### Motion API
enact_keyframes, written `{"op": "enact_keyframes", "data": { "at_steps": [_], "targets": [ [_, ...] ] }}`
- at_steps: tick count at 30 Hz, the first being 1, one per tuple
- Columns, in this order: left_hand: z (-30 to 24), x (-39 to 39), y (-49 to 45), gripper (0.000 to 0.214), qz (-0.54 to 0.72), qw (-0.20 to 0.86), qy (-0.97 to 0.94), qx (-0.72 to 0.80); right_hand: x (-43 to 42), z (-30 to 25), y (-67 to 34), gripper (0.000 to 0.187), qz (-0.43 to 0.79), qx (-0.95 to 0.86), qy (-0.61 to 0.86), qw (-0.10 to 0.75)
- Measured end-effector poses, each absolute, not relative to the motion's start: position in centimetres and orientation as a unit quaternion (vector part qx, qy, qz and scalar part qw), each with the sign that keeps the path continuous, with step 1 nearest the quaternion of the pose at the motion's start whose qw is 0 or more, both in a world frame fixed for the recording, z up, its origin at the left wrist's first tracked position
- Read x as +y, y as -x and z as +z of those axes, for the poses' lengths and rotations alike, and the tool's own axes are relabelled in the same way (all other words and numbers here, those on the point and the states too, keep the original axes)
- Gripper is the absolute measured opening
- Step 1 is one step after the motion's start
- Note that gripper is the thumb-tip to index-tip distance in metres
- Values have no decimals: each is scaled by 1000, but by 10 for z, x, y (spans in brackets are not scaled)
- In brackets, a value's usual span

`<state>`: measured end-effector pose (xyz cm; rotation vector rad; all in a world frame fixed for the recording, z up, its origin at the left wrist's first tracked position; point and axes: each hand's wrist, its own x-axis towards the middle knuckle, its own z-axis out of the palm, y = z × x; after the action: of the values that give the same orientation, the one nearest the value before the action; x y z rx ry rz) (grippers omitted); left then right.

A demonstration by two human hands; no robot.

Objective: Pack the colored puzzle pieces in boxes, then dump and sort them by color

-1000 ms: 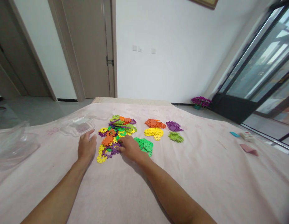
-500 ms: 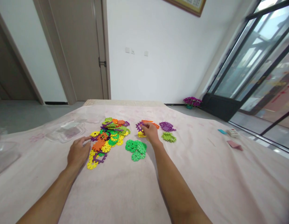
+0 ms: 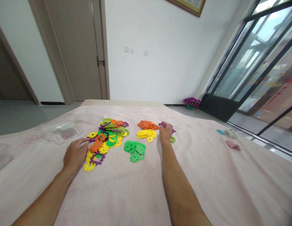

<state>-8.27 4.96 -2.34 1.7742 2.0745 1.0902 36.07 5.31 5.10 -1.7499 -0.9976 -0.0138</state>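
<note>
My left hand (image 3: pixel 74 153) rests at the left side of a mixed pile of plastic interlocking pieces (image 3: pixel 110 135). Its fingers are stretched out and slightly apart, the index fingertip touching a purple piece at the pile's edge. My right hand (image 3: pixel 166 131) is over a small group of purple pieces (image 3: pixel 173 129), its fingers closed around a purple piece that they partly cover. Just below that hand, a light green group (image 3: pixel 173 139) is half hidden. To its left lie orange pieces (image 3: pixel 146 125), yellow round pieces (image 3: pixel 146 134) and green round pieces (image 3: pixel 135 150).
Clear plastic packaging (image 3: pixel 63 131) lies on the left of the pink-covered table (image 3: pixel 127 194). On the right are a blue item (image 3: pixel 220 132), a small white box (image 3: pixel 231 133) and a folded pink piece (image 3: pixel 233 145). A wall stands beyond the table.
My right hand has moved right, from above the orange and yellow groups to the purple group, carrying a purple piece. My left hand stays beside the mixed pile. The view has shifted slightly.
</note>
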Motion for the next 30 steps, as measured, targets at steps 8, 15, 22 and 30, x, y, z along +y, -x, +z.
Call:
{"op": "enact_keyframes", "data": {
  "at_steps": [8, 15, 22, 30],
  "targets": [
    [-13, 44, 76, 38, 390, 129, -576, 707, 37, 48, -210, 19, 217, -733, 489, 420],
    [-10, 41, 73, 36, 396, 128, -572, 707, -10, 39, -144, 28, 111, -891, 381, 221],
    [-8, 40, 72, 38, 388, 129, -574, 709, -13, 29, -138, 11, 75, -917, 352, 170],
    [-6, 39, 71, 38, 379, 134, -569, 718, 9, 52, -162, 16, 454, -702, 428, 343]
  ]
}}
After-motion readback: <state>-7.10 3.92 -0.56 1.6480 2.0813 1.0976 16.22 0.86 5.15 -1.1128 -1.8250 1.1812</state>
